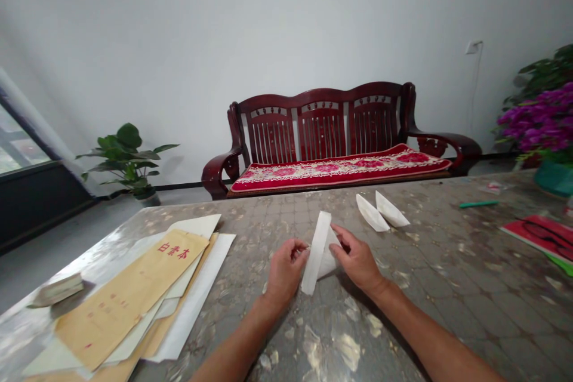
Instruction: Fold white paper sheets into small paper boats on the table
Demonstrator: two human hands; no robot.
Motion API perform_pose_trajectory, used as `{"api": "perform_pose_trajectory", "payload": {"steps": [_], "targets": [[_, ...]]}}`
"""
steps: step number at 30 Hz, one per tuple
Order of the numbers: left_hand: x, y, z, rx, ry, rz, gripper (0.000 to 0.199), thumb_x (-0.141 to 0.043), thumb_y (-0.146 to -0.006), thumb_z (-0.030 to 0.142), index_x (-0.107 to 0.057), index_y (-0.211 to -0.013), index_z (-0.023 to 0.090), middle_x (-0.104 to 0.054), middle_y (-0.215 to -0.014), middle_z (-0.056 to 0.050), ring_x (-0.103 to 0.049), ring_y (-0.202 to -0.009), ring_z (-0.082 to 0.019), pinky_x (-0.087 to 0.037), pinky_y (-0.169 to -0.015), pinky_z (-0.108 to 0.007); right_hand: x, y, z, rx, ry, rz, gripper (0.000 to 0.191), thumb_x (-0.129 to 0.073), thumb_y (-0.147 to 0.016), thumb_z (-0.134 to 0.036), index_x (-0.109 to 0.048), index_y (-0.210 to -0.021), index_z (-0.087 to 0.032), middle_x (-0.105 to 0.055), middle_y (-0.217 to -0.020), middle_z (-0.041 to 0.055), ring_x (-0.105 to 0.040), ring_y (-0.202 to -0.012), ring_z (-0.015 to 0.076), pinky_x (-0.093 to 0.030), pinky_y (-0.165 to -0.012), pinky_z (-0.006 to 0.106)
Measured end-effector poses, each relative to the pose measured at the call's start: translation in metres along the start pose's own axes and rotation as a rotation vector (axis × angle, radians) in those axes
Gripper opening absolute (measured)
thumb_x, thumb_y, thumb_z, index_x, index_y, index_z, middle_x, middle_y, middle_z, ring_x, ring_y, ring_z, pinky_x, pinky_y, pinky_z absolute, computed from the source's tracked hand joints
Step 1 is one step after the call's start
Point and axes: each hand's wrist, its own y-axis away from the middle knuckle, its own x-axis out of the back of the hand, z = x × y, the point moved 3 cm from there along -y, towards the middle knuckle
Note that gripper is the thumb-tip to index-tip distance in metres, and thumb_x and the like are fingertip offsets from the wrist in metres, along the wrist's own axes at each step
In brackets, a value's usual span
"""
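Note:
A folded white paper (319, 253), with a long straight band along its left side and a triangular part on its right, is held just above the table. My right hand (356, 256) pinches the triangular part between thumb and fingers. At the band's left edge is my left hand (287, 265), its fingers curled and thumb near the index finger, at the paper's edge. Beyond my right hand, two folded white paper boats (372, 213) (392, 210) lie side by side on the patterned table (277, 215).
Left on the table are stacked papers with a tan booklet (134, 286) and a small block (58, 291). To the right lie a green pen (478, 204), a red book (537, 233) with glasses, and purple flowers (541, 119). Behind stands a wooden bench (322, 113).

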Motion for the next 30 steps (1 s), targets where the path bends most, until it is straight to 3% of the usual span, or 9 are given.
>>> {"api": "perform_pose_trajectory", "payload": {"steps": [8, 14, 17, 20, 24, 30], "targets": [[-0.005, -0.001, 0.014, -0.109, -0.121, -0.044, 0.028, -0.049, -0.087, 0.036, -0.072, -0.085, 0.02, -0.068, -0.081, -0.002, -0.061, -0.077, -0.017, -0.045, -0.072, -0.028, 0.003, 0.003, -0.007, 0.065, 0.18, 0.013, 0.053, -0.052, -0.085, -0.027, -0.053, -0.137, -0.018, -0.072, -0.091, 0.0045, -0.064, -0.074, 0.0174, -0.051, -0.074, 0.03], [-0.014, -0.009, 0.022, 0.046, 0.159, -0.117, 0.03, -0.056, -0.081, 0.037, -0.072, -0.096, 0.016, -0.074, -0.086, -0.004, -0.062, -0.075, -0.018, -0.047, -0.07, -0.027, 0.001, 0.004, -0.011, 0.159, 0.226, 0.011, 0.048, -0.052, -0.086, -0.028, -0.056, -0.134, -0.022, -0.073, -0.098, 0.0058, -0.067, -0.081, 0.0193, -0.053, -0.077, 0.031], [-0.016, -0.015, 0.033, 0.083, 0.267, -0.099, 0.031, -0.058, -0.079, 0.039, -0.072, -0.092, 0.015, -0.073, -0.08, -0.003, -0.061, -0.07, -0.016, -0.047, -0.065, -0.025, 0.0, 0.004, -0.014, 0.191, 0.249, 0.015, 0.047, -0.053, -0.087, -0.028, -0.055, -0.133, -0.024, -0.073, -0.094, 0.0044, -0.066, -0.077, 0.0186, -0.053, -0.076, 0.031], [-0.015, -0.017, 0.039, 0.074, 0.291, -0.057, 0.031, -0.059, -0.079, 0.041, -0.072, -0.087, 0.014, -0.07, -0.076, -0.002, -0.059, -0.066, -0.015, -0.045, -0.061, -0.023, 0.005, 0.004, -0.021, 0.261, 0.274, 0.119, 0.046, -0.057, -0.086, -0.027, -0.055, -0.131, -0.024, -0.071, -0.1, 0.0056, -0.065, -0.085, 0.0201, -0.052, -0.08, 0.035], [-0.013, -0.013, 0.038, 0.022, 0.194, -0.009, 0.03, -0.057, -0.082, 0.041, -0.072, -0.087, 0.015, -0.069, -0.075, -0.002, -0.057, -0.067, -0.015, -0.043, -0.061, -0.023, 0.015, 0.005, -0.037, 0.432, 0.297, 0.305, 0.027, -0.062, -0.084, -0.025, -0.063, -0.11, -0.023, -0.068, -0.102, 0.0075, -0.062, -0.097, 0.0234, -0.048, -0.089, 0.04], [-0.012, -0.001, 0.037, -0.089, 0.08, 0.032, 0.026, -0.056, -0.085, 0.038, -0.072, -0.088, 0.018, -0.069, -0.077, -0.002, -0.057, -0.07, -0.015, -0.043, -0.066, -0.025, 0.016, 0.007, -0.053, 0.46, 0.256, 0.29, 0.02, -0.06, -0.087, -0.028, -0.065, -0.105, -0.023, -0.067, -0.095, 0.006, -0.061, -0.091, 0.022, -0.049, -0.083, 0.037]]}}
